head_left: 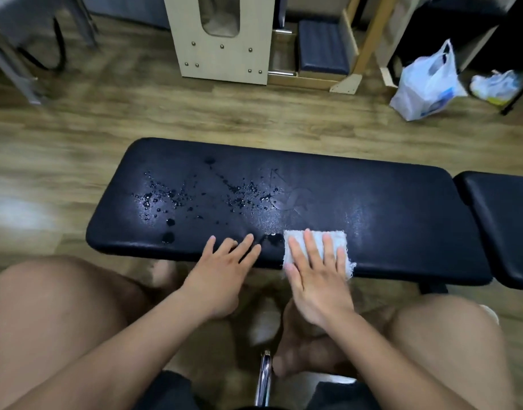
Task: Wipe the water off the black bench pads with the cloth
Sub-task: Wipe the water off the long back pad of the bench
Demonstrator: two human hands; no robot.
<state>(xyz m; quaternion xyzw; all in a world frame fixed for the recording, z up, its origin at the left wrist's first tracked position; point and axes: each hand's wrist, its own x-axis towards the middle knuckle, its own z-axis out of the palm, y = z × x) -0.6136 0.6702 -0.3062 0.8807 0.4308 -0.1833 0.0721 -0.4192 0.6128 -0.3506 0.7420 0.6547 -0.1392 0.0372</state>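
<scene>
Two black pads stand end to end: a long pad (372, 202) and a second pad (503, 220) at its right end, only partly in frame. One white cloth (340, 235) lies on the long pad's near edge, one corner hanging over. The right hand (316, 279) presses flat on it, fingers straight and slightly spread and gripping nothing. The left hand (221, 267) rests just left of the cloth, its straight, spread fingers touching the bare pad. Water (165, 199) sits left of centre in two clusters of droplets, with a few larger drops near the front edge, one touching the cloth's left side. A faint embossed logo (287, 199) marks the pad's middle, but it is not readable. Two plastic bags lie on the floor beyond – one bag (426, 84) has blue print too blurred to read.
</scene>
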